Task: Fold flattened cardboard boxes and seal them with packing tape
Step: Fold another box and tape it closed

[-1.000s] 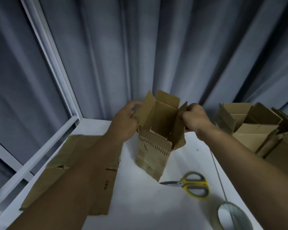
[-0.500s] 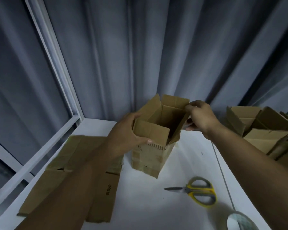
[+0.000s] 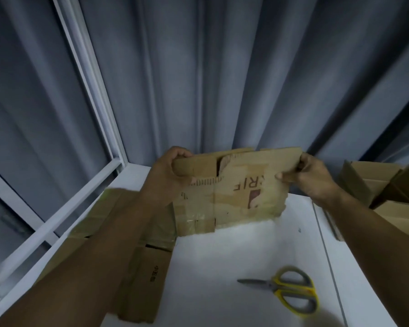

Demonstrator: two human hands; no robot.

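Bare table (image 3: 210, 263) runs down the middle, from below the held box (image 3: 234, 194) toward the camera, a lane between the flat cardboard (image 3: 147, 279) on the left and the scissors (image 3: 291, 289) on the right. Folded boxes (image 3: 376, 182) crowd the far right edge, and the curtain (image 3: 222, 79) closes off the back.

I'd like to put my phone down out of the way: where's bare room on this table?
The white table is bare in the middle, between the flattened cardboard stack on the left and the scissors on the right, nearer than the held box. The far right is crowded with folded boxes.
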